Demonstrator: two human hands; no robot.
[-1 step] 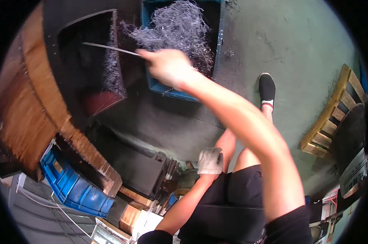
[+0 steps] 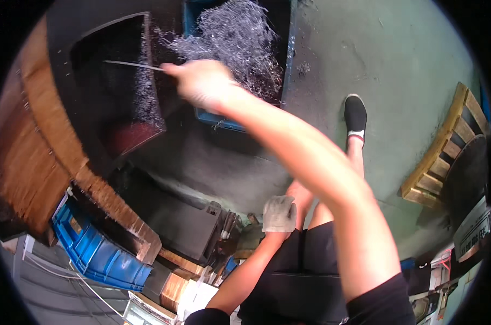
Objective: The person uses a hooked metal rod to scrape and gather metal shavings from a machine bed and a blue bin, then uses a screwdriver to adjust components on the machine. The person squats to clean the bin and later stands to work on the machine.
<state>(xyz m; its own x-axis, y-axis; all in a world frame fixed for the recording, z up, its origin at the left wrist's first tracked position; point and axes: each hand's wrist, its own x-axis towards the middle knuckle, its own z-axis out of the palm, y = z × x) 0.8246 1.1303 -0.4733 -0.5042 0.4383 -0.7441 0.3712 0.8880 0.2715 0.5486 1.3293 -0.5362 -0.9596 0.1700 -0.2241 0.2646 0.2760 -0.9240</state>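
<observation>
A thin metal rod juts leftward from my right hand, which is closed round its end and blurred by motion. The rod's far end lies over a dark opening with a pale rim. Silvery metal shavings cling along that opening's right edge. Just beyond my right hand, a tangled heap of metal shavings fills much of a blue bin on the floor. My left hand, in a greyish work glove, rests by my knee; its fingertips are hidden.
A curved wooden board runs down the left side. Below it stands a blue plastic crate beside a dark metal box. A wooden pallet lies at the right. Loose shavings dot the green floor.
My right hand and the rod have moved left and slightly toward the bin's near side. My left hand stays by the knee.
</observation>
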